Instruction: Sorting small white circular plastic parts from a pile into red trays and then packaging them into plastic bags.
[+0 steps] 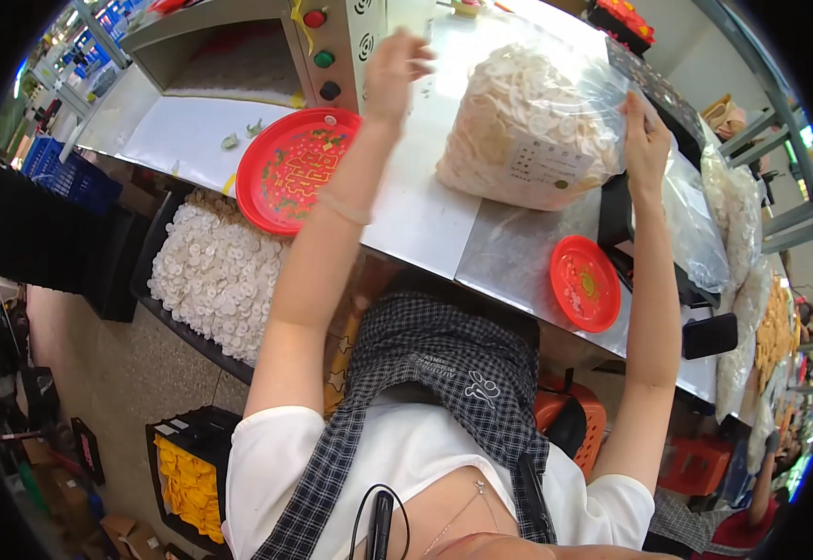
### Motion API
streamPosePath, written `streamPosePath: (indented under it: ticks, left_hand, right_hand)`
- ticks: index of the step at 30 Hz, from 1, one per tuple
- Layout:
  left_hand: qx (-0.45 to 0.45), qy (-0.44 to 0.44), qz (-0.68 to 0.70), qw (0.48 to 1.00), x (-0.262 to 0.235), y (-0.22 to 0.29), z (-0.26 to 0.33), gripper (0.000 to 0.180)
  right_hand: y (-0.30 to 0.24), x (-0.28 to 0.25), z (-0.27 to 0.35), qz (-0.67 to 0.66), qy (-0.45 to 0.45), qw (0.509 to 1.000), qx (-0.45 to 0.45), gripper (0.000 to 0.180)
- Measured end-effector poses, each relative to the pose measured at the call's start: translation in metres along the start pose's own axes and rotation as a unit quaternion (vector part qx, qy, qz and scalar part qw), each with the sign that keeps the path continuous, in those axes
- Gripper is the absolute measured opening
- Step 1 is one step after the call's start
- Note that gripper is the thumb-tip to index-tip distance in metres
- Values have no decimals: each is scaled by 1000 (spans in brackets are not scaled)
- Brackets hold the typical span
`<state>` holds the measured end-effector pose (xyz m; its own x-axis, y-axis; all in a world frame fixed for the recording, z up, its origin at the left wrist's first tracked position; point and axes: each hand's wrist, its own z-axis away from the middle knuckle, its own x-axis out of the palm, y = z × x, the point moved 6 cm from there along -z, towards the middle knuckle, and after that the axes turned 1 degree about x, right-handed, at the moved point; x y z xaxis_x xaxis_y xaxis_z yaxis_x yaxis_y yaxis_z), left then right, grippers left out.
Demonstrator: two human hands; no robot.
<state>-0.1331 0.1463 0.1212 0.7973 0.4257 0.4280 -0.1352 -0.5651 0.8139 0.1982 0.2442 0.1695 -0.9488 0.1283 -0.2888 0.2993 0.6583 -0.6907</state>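
Observation:
On the worktable stands a clear plastic bag (pixel 528 121) packed with pale, flat, round pieces, a printed label on its front. My right hand (pixel 647 140) is closed on the slack plastic at the bag's right end. Well to the bag's left, my left hand (pixel 397 75) is raised beside the machine's control panel, apart from the bag. Motion blurs its fingers, so I cannot tell their state. Below my left forearm sits a red round tray (pixel 271 177) with a yellow pattern. A smaller red dish (pixel 585 285) with a few small pieces lies near the table's front edge.
A boxy machine (pixel 229 61) with coloured buttons stands back left. Below the table edge, a black crate (pixel 206 347) holds many white round pieces. Yellow pieces fill another black crate (pixel 187 485) on the floor. Filled plastic bags (pixel 737 215) line the right side, near a dark phone-like object (pixel 710 336).

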Motion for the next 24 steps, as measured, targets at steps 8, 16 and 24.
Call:
streamPosePath:
  ticks: [8, 16, 24]
  left_hand:
    - [-72, -96, -590, 798, -247, -76, -29, 36]
    - [-74, -121, -699, 701, -172, -40, -16, 28]
    - [-183, -150, -248, 940, -115, 5, 75, 20]
  right_hand:
    - [11, 27, 2, -50, -35, 998, 16, 32]
    - [13, 16, 8, -11, -36, 999, 4, 30]
    - [31, 12, 5, 56, -90, 993, -46, 30]
